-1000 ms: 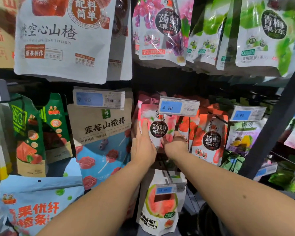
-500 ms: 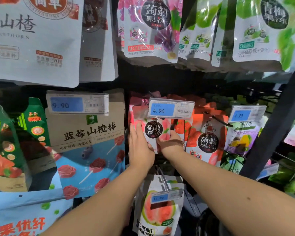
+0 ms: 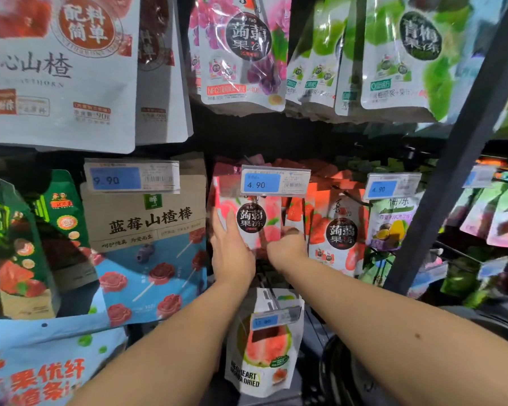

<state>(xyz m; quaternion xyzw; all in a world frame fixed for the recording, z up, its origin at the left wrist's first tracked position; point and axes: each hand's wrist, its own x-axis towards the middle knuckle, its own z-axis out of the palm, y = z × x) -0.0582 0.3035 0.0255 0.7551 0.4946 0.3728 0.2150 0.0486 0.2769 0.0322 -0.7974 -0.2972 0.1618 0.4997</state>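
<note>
A pink peach jelly pouch (image 3: 260, 218) hangs on a peg at the middle of the rack, under a blue 4.90 price tag (image 3: 274, 183). My left hand (image 3: 232, 247) holds its left edge, thumb across the front. At the pouch's lower right corner my right hand (image 3: 286, 247) is curled round the bottom, fingers hidden behind it. More pouches hang behind this one on the same peg.
Red strawberry jelly pouches (image 3: 339, 230) hang right beside it, a brown and blue hawthorn stick bag (image 3: 147, 238) to the left. A guava pouch (image 3: 261, 347) hangs below my wrists. Big white bags (image 3: 59, 68) hang overhead. A dark slanted post (image 3: 458, 159) crosses on the right.
The view has shifted slightly; both hands stay on the pink pouch at about the same spot, my left hand a little higher along its edge.
</note>
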